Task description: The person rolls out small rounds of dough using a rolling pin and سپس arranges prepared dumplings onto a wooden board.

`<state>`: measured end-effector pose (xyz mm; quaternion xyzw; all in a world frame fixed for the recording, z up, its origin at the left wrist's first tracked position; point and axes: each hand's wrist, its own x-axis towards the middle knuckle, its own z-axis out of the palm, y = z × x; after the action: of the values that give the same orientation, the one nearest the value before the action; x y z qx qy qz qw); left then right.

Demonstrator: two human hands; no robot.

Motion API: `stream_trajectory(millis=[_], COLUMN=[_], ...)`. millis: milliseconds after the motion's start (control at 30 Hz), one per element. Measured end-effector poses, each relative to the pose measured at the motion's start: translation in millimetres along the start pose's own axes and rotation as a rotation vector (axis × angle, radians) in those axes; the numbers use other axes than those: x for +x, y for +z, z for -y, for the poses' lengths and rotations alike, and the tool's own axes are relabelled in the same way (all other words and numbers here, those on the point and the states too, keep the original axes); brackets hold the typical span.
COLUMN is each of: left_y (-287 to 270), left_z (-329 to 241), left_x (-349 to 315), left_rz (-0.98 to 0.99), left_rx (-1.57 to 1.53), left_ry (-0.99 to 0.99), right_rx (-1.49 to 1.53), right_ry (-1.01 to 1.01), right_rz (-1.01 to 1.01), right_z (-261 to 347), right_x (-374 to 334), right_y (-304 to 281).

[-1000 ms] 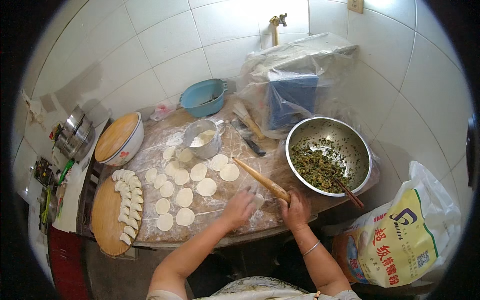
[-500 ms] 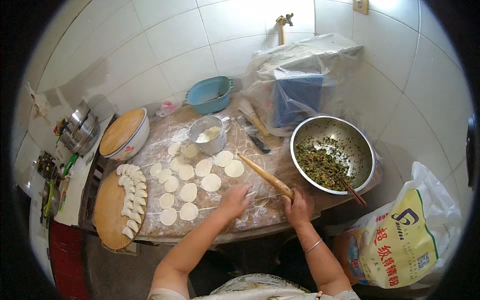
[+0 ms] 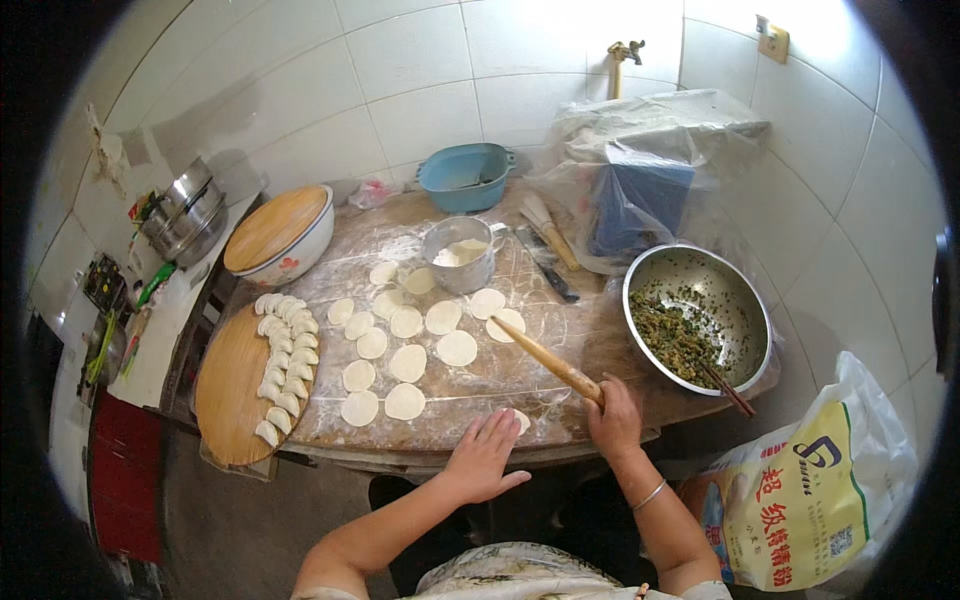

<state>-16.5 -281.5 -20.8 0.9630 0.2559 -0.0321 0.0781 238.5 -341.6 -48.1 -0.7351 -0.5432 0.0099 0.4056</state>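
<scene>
My right hand (image 3: 616, 422) is closed round the near end of a tapered wooden rolling pin (image 3: 550, 362), whose far tip points up and left over the table. My left hand (image 3: 484, 458) lies open with fingers stretched out at the table's near edge, nothing gripped. A small piece of dough (image 3: 523, 422) shows beside its fingertips, partly hidden by them. Several round dough wrappers (image 3: 406, 363) lie spread on the floured wooden table (image 3: 455, 400), left of the rolling pin.
Folded dumplings (image 3: 290, 370) line a round wooden board (image 3: 230, 390) at left. A metal bowl of chopped filling (image 3: 690, 320) with chopsticks (image 3: 728, 390) stands at right. Behind are a flour pot (image 3: 462, 270), a knife (image 3: 548, 268), a brush (image 3: 550, 235) and a blue basin (image 3: 465, 180).
My left hand has gone from loosely curled to flat, nearer the table edge. A dough piece now shows by its fingertips. The view has shifted; my right hand still holds the rolling pin.
</scene>
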Motion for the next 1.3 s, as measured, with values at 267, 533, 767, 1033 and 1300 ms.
stream_trajectory(millis=[267, 533, 767, 1033, 1300], left_y=[-3.9, -5.6, -7.3, 18.0, -8.2], left_z=[34.8, 45.4, 32.8, 2.3, -21.8], left_x=[-39.2, -13.6, -15.1, -13.6, 11.6], left_rz=[-0.259, -0.073, -0.118, -0.248, -0.258], left_rx=[-0.068, -0.047, -0.083, -0.096, -0.141], left_ry=[-0.237, -0.32, -0.293, -0.014, -0.111], right_rx=[-0.187, -0.452, -0.288, -0.13, -0.215], right_ry=[-0.364, -0.343, -0.288, -0.293, -0.359], right_rz=[0.282, 0.533, 0.438, 0.224, 0.207], right_z=[41.9, 60.5, 53.6, 20.2, 39.3], right_x=[-15.7, 32.9, 13.3, 33.5, 15.1], right_y=[-2.9, 6.1, 3.5, 9.5, -11.3])
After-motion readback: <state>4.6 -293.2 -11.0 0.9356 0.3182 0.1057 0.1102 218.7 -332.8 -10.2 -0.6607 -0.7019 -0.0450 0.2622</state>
